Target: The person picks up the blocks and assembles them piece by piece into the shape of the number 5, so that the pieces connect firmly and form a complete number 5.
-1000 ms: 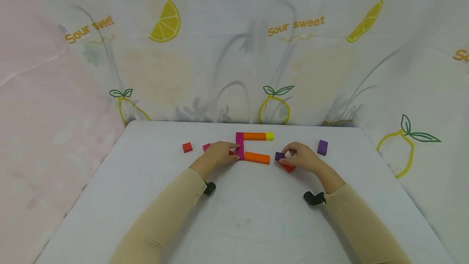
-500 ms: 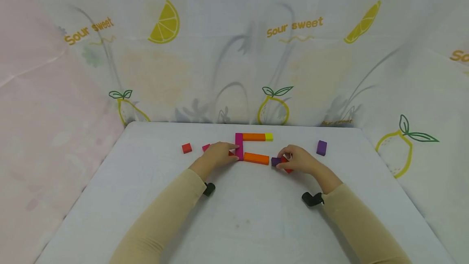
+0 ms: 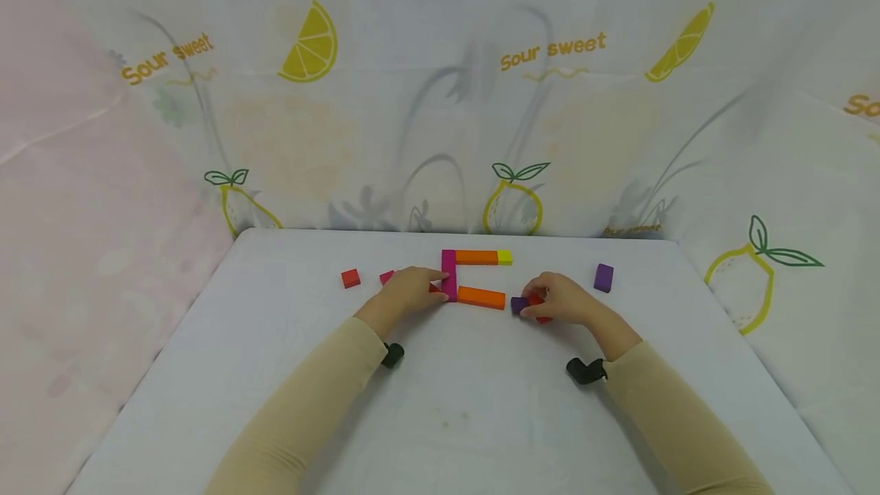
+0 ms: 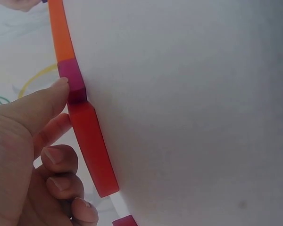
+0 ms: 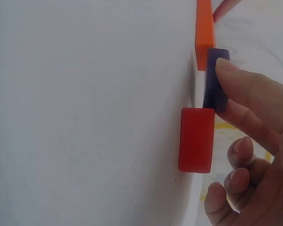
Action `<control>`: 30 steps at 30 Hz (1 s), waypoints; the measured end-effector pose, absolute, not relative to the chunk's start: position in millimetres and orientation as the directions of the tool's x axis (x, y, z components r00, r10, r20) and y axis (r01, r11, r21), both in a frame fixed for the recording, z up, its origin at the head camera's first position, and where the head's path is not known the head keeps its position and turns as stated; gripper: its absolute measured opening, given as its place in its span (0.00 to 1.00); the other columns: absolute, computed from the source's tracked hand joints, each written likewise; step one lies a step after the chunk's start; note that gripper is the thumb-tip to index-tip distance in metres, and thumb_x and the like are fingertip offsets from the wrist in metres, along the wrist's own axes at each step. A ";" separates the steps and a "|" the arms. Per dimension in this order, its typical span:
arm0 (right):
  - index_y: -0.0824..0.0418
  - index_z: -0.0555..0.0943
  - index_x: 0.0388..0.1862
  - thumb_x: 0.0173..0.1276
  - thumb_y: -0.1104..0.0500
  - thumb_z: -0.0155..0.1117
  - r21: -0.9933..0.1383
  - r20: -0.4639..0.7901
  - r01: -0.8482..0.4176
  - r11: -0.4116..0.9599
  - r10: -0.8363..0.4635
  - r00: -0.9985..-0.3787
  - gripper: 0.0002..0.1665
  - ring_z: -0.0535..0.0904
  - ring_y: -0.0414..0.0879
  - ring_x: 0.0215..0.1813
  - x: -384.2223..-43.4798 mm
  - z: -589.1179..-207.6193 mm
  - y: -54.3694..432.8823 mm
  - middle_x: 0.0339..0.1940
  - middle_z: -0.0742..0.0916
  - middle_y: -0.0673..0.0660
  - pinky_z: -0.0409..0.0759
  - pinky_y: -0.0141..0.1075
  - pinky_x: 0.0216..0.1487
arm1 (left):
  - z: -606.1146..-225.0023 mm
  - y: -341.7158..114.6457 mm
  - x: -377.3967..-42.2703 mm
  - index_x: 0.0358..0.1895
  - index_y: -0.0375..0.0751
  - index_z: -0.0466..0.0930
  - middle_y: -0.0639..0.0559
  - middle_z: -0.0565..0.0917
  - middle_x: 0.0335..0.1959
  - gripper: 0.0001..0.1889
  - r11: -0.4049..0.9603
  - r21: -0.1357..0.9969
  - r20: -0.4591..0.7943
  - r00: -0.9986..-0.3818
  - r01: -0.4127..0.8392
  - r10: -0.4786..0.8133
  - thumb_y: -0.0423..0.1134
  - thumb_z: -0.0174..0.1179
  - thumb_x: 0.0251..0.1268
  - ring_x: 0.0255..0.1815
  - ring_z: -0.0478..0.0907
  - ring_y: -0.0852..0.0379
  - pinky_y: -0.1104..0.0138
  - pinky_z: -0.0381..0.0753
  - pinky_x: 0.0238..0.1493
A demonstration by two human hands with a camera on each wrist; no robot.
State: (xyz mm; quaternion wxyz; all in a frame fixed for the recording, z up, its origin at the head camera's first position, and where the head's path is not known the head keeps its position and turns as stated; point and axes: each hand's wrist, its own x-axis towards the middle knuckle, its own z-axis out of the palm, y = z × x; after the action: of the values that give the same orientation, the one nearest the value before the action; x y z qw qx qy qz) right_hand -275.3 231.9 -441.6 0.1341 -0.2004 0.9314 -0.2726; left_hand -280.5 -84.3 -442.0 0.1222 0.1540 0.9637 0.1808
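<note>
My left hand (image 3: 409,289) holds a long magenta block (image 3: 449,266) between thumb and index finger, the thumb on its near end. A red block (image 4: 95,150) lies end-on against that block, under the hand. From the magenta block two orange blocks run right: a near one (image 3: 481,298) and a far one (image 3: 477,257) tipped by a yellow cube (image 3: 505,257). Thumb and index finger of my right hand (image 3: 565,298) pinch a small purple block (image 5: 216,82), just off the near orange block's right end. Another red block (image 5: 196,141) sits close behind the purple one, partly hidden in the head view.
Left of the hands lie a red cube (image 3: 351,278) and a pink block (image 3: 387,276), the latter partly covered by the left hand. A second purple block (image 3: 603,277) stands to the right. A printed cloth (image 3: 426,98) hangs behind the white table (image 3: 454,380).
My right hand has moved slightly left and nearer, bringing the purple block closer in line with the near orange block. The left hand has stayed on the magenta block.
</note>
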 end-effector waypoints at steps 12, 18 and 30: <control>0.59 0.85 0.47 0.62 0.52 0.76 -0.543 -0.134 -0.292 0.787 -0.425 -0.895 0.18 0.73 0.50 0.43 -276.8 -439.6 230.2 0.38 0.81 0.54 0.76 0.41 0.45 | -441.3 -83.1 -279.7 0.71 0.54 0.73 0.48 0.83 0.58 0.28 0.892 0.381 -0.184 -0.925 0.244 0.332 0.52 0.64 0.69 0.60 0.76 0.48 0.53 0.74 0.64; 0.58 0.84 0.48 0.62 0.52 0.76 -0.527 -0.163 -0.276 0.804 -0.414 -0.896 0.18 0.73 0.50 0.42 -278.9 -437.1 223.7 0.36 0.79 0.55 0.75 0.39 0.42 | -441.2 -83.5 -280.1 0.71 0.54 0.73 0.48 0.83 0.57 0.28 0.891 0.384 -0.185 -0.925 0.242 0.331 0.52 0.64 0.68 0.60 0.76 0.48 0.53 0.75 0.63; 0.58 0.85 0.48 0.64 0.53 0.74 -0.523 -0.178 -0.268 0.809 -0.411 -0.894 0.17 0.73 0.51 0.43 -280.4 -435.1 220.1 0.37 0.79 0.55 0.75 0.42 0.45 | -441.3 -84.0 -279.7 0.71 0.55 0.73 0.48 0.84 0.56 0.28 0.890 0.377 -0.175 -0.925 0.254 0.338 0.52 0.64 0.69 0.58 0.77 0.49 0.54 0.75 0.63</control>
State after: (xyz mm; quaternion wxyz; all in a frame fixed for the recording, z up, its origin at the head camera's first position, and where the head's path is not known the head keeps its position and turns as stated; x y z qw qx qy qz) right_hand -280.4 220.1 -435.1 0.1428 -0.1803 0.9404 -0.2506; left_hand -279.7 -84.0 -441.3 0.1186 0.1534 0.9650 0.1767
